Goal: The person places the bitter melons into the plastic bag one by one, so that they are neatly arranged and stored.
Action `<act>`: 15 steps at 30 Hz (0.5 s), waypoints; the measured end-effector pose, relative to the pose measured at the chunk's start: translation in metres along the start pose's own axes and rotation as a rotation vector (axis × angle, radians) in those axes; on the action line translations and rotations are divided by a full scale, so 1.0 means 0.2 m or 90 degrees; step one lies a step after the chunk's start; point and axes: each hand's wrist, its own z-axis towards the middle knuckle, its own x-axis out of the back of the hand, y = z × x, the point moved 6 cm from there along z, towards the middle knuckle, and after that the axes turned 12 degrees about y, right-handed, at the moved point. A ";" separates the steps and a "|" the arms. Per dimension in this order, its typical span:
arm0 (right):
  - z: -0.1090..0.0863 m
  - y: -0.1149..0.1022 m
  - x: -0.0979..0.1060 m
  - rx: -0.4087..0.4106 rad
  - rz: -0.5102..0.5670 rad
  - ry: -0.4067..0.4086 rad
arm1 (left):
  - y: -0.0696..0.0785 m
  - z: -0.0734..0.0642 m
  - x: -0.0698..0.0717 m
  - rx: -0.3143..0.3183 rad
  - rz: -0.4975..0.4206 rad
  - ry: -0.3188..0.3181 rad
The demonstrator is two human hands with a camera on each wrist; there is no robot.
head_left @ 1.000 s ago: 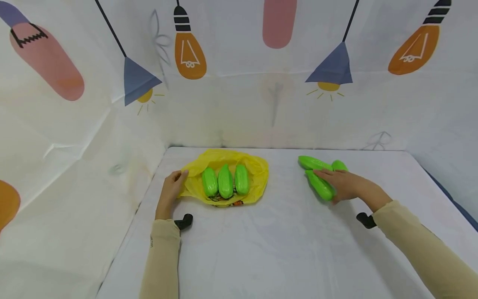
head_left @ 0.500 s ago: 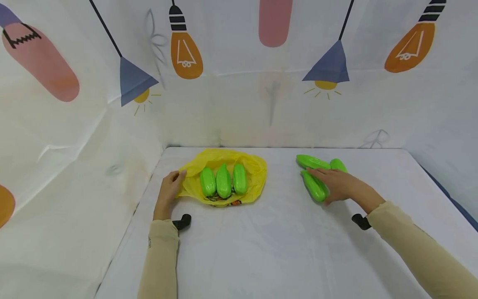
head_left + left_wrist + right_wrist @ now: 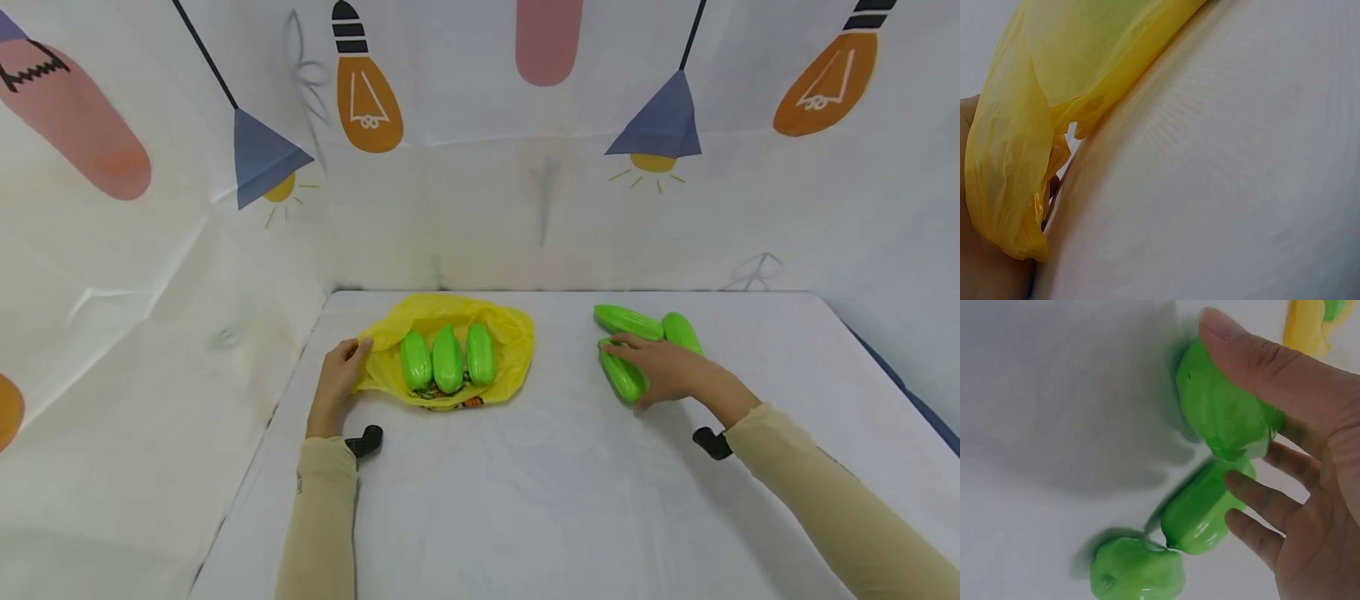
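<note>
At left, my left hand (image 3: 340, 373) pinches the edge of a yellow plastic bag (image 3: 517, 354). Its folds (image 3: 1007, 162) fill the hand in the left wrist view. Three glossy green toy cucumbers (image 3: 447, 360) lie side by side at the bag's wide mouth. On the right, my right hand (image 3: 663, 367) holds the nearest loose toy cucumber (image 3: 626, 379), thumb on one side and fingers on the other. Two more loose toy cucumbers lie just behind, one pointing left (image 3: 624, 321) and one partly covered by the hand (image 3: 681, 331).
A white-covered table (image 3: 487, 500) spans the front, backed by a white cloth wall (image 3: 480, 217) printed with lamps and bulbs. Black wrist mounts (image 3: 365, 442) stick out from both sleeves. Bare tabletop lies between the bag and the loose cucumbers.
My right hand has shifted a little left, and the nearest loose cucumber has slid with it, away from the other two. The left hand and bag have stayed put.
</note>
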 end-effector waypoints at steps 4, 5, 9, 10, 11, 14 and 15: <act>-0.01 -0.01 0.02 -0.001 0.010 0.009 | 0.00 0.01 0.01 0.000 0.001 0.001; -0.01 -0.01 0.02 -0.003 0.012 0.013 | -0.01 0.01 0.01 -0.001 0.000 0.000; -0.02 0.01 0.01 -0.011 0.033 0.027 | 0.00 0.00 0.01 -0.006 -0.010 -0.003; -0.03 0.01 0.01 -0.012 0.041 0.028 | 0.00 0.00 0.01 -0.010 -0.011 -0.002; -0.03 0.01 0.00 -0.014 0.048 0.029 | 0.00 0.00 0.01 -0.013 -0.011 -0.001; -0.05 0.02 -0.02 -0.015 0.072 0.024 | 0.00 0.00 0.01 -0.017 -0.009 0.008; -0.05 0.02 -0.02 -0.014 0.077 0.023 | 0.00 0.00 0.00 -0.018 -0.008 0.007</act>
